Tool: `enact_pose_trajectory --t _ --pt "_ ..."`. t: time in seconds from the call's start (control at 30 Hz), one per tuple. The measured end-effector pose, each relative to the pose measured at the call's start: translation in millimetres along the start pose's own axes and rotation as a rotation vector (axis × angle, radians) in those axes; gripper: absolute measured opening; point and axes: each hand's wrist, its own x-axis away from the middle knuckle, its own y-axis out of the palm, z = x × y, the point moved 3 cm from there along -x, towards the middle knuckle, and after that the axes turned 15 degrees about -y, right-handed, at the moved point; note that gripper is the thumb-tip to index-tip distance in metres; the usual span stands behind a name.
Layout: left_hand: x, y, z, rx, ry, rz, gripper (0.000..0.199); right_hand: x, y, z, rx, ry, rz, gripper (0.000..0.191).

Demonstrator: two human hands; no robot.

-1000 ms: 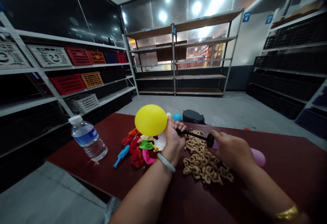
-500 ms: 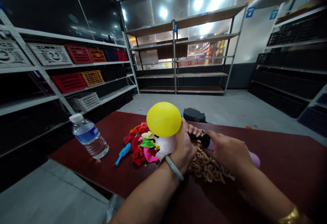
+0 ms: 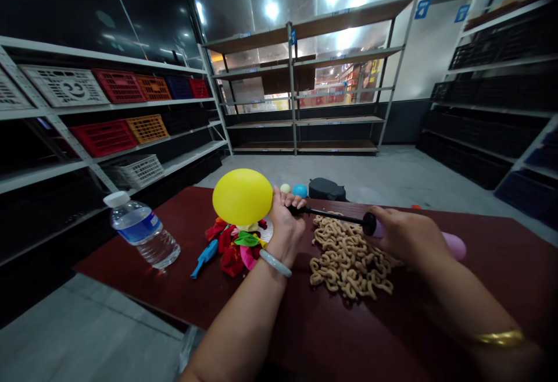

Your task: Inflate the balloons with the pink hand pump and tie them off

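My left hand [image 3: 285, 225] is closed around the neck of an inflated yellow balloon [image 3: 242, 196] and the black end of a balloon pump [image 3: 335, 215]. The neck itself is hidden by my fingers. Wrapped around the pump's pink-purple barrel is my right hand [image 3: 403, 234], and the thin black rod stretches between both hands. Below the rod lies a heap of tan, curled snack-like pieces [image 3: 349, 266]. Several limp balloons [image 3: 231, 254] in red, green, pink and blue are piled beneath the yellow one, partly covered by it.
A water bottle [image 3: 142, 231] with a white cap stands at the left of the dark red table [image 3: 305, 335]. Past the far edge show a blue ball-like thing [image 3: 300, 191], a pale one [image 3: 285, 188] and a dark bag [image 3: 326, 189]. Shelves [image 3: 292, 123] line the room.
My hands have moved apart, drawing the pump's black rod out of the barrel. The yellow balloon has shifted left with my left hand, and more of the tan heap shows.
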Motion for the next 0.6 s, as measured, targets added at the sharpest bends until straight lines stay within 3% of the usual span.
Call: enact_pose_trajectory --t 0.2,0.4,0.6 --pt "7.7 -0.2 -31.8 0.047 -0.121 -0.005 0.050 -4.5 -4.4 -30.4 0.015 -0.010 -0.048 0.043" --pt "29.7 5.9 -68.7 -0.082 -0.198 -0.076 0.048 -6.0 -11.6 -51.2 -0.052 -0.003 -0.026 0.043" --pt "32.1 5.7 -75.9 -0.100 -0.216 -0.094 0.049 -6.3 -14.6 -53.7 -0.064 -0.012 -0.023 0.042"
